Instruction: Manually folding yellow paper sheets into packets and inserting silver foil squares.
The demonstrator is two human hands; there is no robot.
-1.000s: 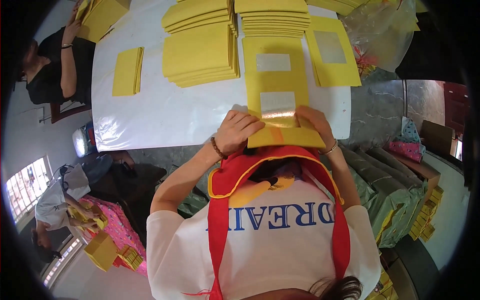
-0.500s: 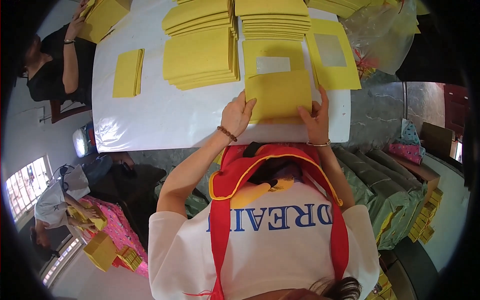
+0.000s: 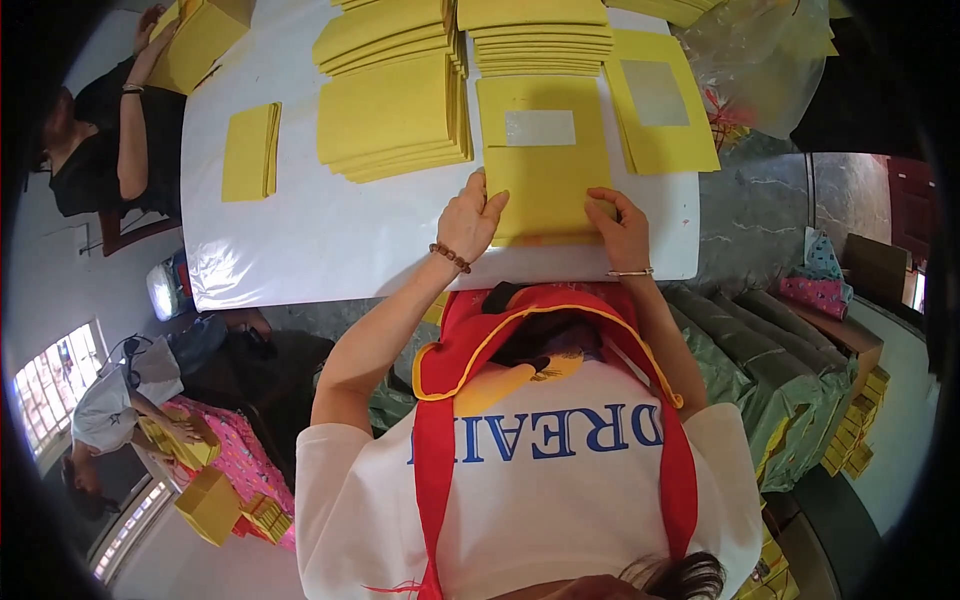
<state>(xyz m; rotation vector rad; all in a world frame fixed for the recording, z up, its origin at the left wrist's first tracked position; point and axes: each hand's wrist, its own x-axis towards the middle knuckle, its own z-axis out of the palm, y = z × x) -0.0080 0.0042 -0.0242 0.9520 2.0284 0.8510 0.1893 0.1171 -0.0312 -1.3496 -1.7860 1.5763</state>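
Note:
A yellow paper sheet (image 3: 545,195) lies on the white-covered table in front of me, with a pale rectangular patch (image 3: 540,127) on its upper half. My left hand (image 3: 472,215) is at the sheet's left edge, thumb on top and fingers along the side. At the right edge, the bent fingers and thumb of my right hand (image 3: 622,228) close on the paper. Just beyond the sheet stands a stack of folded yellow paper (image 3: 540,50). To its left is another tall yellow stack (image 3: 385,110).
Another yellow sheet (image 3: 665,140) with a pale patch lies right of mine, beside a clear plastic bag (image 3: 765,70). A small yellow bundle (image 3: 250,150) lies on the table's left (image 3: 300,240). Co-workers handle yellow paper at far left and lower left. Green-wrapped packs (image 3: 750,380) stand at right.
The yellow panel raised between my hands has come down flat onto the sheet below the pale patch. My right hand's fingers have curled in at the right edge.

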